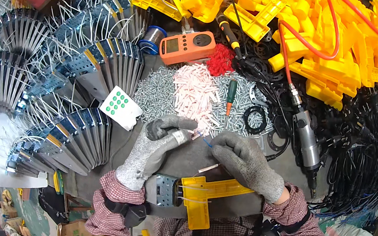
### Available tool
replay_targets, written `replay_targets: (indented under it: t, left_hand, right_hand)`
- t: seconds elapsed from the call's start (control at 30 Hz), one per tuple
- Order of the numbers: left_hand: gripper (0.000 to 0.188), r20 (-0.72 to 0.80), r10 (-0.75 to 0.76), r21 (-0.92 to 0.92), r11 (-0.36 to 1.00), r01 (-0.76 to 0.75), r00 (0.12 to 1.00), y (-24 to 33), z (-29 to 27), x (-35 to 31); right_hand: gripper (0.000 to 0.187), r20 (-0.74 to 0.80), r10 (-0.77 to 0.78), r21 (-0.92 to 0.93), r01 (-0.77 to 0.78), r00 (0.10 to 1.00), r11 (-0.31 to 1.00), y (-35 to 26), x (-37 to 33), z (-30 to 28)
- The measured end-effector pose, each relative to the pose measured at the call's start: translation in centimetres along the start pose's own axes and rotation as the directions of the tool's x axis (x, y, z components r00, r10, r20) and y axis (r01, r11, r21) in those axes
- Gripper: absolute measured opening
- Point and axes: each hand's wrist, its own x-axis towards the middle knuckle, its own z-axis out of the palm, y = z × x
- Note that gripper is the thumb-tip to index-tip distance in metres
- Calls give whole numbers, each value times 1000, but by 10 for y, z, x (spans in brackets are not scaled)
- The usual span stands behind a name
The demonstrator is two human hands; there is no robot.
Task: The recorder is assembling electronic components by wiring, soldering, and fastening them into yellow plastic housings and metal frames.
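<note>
My left hand (160,136), in a grey glove, is closed, with a small pinkish-white sleeve (196,135) pinched at its fingertips. Close to it, my gloved right hand (247,161) is closed on a thin black cord, and the cord's blue wire (207,142) points toward the left fingertips. A second wire with a pale end (208,168) sticks out below the right hand. Nearer my body lies a yellow plastic housing (197,203) with a perforated metal plate (164,190) at its left. Beyond my hands is a heap of pinkish-white sleeves (196,89).
Screws (155,92) surround the sleeves, with a green-handled screwdriver (231,95) among them. Behind stand an orange multimeter (187,47) and a solder spool (153,38). Metal parts with wires (79,139) fan out left. Yellow housings (325,36), an air screwdriver (306,141) and black cords (370,150) lie right.
</note>
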Motion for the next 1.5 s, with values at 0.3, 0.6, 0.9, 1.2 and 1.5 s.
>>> replay_targets:
  t: [0.3,0.6,0.9,1.2,1.5]
  left_hand:
    - [21,55,-7,125,992,0,998,1,2,-2]
    - [16,103,208,267,936,-228,973,-4,5,-2]
    - [18,139,369,407,825,-393,919,-5,14,-4]
    - [26,139,292,221,922,-317,946,-9,27,-1]
    - [25,-16,-57,-89,995,55,998,-1,24,-5]
  right_hand:
    - [27,97,121,23,-124,988,992,-7,1,-3]
    - [23,17,91,-52,-90,996,995,2,5,-4]
    - [15,-75,-105,-231,85,992,969,-6,5,0]
    - [48,-37,-285,-206,272,958,940,1,12,7]
    - [46,-37,-313,-398,273,949,876,11,8,12]
